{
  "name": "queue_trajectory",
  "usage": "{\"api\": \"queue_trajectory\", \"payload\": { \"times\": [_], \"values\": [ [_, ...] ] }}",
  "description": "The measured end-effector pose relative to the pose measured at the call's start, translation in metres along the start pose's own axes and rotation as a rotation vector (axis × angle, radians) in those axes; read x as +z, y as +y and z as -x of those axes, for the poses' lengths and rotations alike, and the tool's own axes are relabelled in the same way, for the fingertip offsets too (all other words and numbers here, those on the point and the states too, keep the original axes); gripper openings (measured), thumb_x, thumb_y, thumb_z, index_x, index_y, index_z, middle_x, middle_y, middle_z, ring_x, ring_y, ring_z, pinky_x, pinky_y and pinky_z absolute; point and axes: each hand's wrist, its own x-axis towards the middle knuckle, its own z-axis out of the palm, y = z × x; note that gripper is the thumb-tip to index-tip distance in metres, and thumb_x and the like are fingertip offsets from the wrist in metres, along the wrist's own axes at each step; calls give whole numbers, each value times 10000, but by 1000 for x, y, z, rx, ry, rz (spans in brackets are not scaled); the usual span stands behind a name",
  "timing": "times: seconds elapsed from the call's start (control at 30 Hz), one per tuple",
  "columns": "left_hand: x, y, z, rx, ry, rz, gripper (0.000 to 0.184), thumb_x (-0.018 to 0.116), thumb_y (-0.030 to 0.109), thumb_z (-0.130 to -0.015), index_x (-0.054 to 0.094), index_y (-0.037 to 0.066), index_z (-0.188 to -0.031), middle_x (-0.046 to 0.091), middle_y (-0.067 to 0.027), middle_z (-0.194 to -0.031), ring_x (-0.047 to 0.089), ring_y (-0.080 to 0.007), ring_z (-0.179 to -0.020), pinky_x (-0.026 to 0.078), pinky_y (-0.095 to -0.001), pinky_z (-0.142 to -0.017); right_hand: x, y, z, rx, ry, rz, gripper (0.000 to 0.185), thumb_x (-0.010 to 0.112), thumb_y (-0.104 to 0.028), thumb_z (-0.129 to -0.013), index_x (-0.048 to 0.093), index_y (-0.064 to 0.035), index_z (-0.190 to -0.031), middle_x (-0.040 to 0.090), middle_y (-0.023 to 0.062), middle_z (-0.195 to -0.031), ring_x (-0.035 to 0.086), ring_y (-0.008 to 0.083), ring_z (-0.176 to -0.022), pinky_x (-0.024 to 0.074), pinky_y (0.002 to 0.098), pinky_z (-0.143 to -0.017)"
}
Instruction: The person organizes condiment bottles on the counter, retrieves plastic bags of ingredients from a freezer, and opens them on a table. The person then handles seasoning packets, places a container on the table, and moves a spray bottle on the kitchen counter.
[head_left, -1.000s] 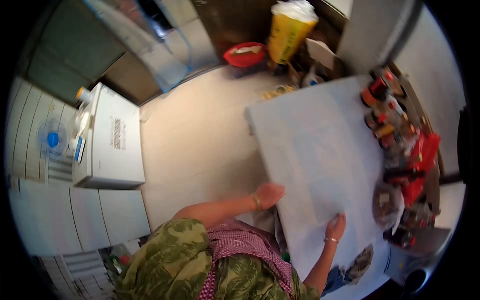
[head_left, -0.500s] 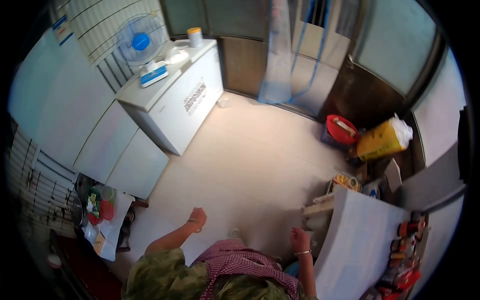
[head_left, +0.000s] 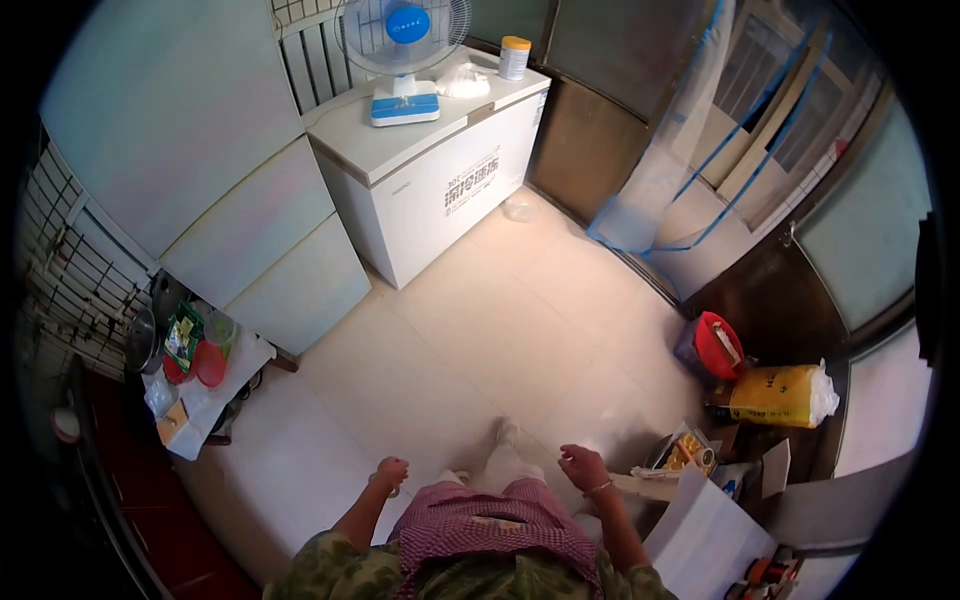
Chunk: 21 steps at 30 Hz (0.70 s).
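Note:
Both hands hang over the floor in front of my checked pink apron (head_left: 470,535). My left hand (head_left: 392,471) is loosely closed beside my left hip, with a bracelet at the wrist; nothing shows in it. My right hand (head_left: 584,468) is half curled with its fingers a little apart, holding nothing, and also has a bracelet. It is nearest to a white panel-like surface (head_left: 715,530) at the lower right, without touching it. Below, one shoe (head_left: 507,432) is forward on the tiles.
A white chest freezer (head_left: 440,190) carries a blue-and-white fan (head_left: 405,105) and a canister (head_left: 514,60). A tall white cabinet (head_left: 290,270) stands left, beside a low table (head_left: 215,410) with bowls. A red basin (head_left: 718,345) and yellow package (head_left: 775,395) lie right, below a blue-edged curtain (head_left: 640,215).
My view has turned to the left and moved forward; the freezer and fan now sit further right and appear larger. Both hands still hang free, and one foot has stepped ahead.

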Motion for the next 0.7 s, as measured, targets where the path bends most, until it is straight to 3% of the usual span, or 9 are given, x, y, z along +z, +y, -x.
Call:
{"api": "queue_trajectory", "payload": {
  "times": [0.13, 0.27, 0.4, 0.47, 0.53, 0.6, 0.67, 0.7],
  "values": [
    [-6, 69, -19, 348, 83, 39, 263, 605, 260, -833, 651, 2, -857, 662, -66, -719, 658, -164, -639, 517, -300, -539, 1, 52, -81, -253, 56, 100, 309, 686, -172, -830, 652, -21, -1098, 710, 132, -890, 695, 232, -758, 561, 332, -719],
    [-27, 163, -42, 645, 159, -15, 265, 619, 266, -829, 651, 4, -855, 668, -59, -729, 676, -159, -671, 526, -289, -551, -25, 73, -170, -271, 100, 72, 289, 672, -166, -842, 653, -21, -1092, 712, 136, -881, 699, 232, -766, 562, 328, -720],
    [-60, 222, -38, 497, 124, -159, 247, 619, 256, -833, 648, 15, -880, 675, -65, -762, 685, -164, -684, 535, -296, -566, -82, 84, -235, -198, 178, -8, 276, 667, -150, -846, 653, -23, -1091, 715, 137, -872, 706, 219, -785, 565, 321, -716],
    [-61, 240, -52, 304, 108, -88, 237, 613, 248, -841, 639, 21, -902, 674, -72, -782, 687, -170, -689, 537, -299, -572, -111, 113, -267, -169, 245, -70, 267, 665, -131, -844, 654, -24, -1088, 715, 139, -867, 710, 209, -793, 567, 316, -710],
    [-56, 251, -50, 34, 153, 236, 228, 605, 240, -850, 627, 26, -926, 672, -81, -802, 688, -176, -695, 538, -300, -580, -140, 139, -296, -96, 266, -124, 252, 645, -119, -856, 651, -11, -1084, 716, 131, -852, 711, 203, -773, 567, 308, -693],
    [-64, 245, -53, 210, 62, 117, 215, 596, 228, -863, 616, 26, -933, 665, -101, -814, 688, -197, -718, 538, -338, -583, -162, 155, -316, -185, 382, 30, 251, 636, -124, -859, 651, 2, -1075, 714, 127, -835, 712, 199, -768, 562, 299, -675],
    [-53, 238, -56, 101, 33, 176, 212, 589, 217, -874, 610, 19, -947, 659, -121, -823, 686, -227, -741, 536, -381, -594, -171, 172, -344, -146, 416, -25, 250, 630, -132, -864, 651, 11, -1068, 711, 124, -833, 712, 194, -766, 557, 291, -660],
    [-44, 243, -62, -82, 54, 291, 217, 588, 212, -878, 609, 12, -959, 657, -132, -826, 683, -246, -752, 535, -404, -603, -170, 178, -362, -95, 389, -126, 249, 626, -136, -868, 651, 15, -1064, 711, 123, -838, 712, 191, -767, 555, 288, -655]
  ]
}}
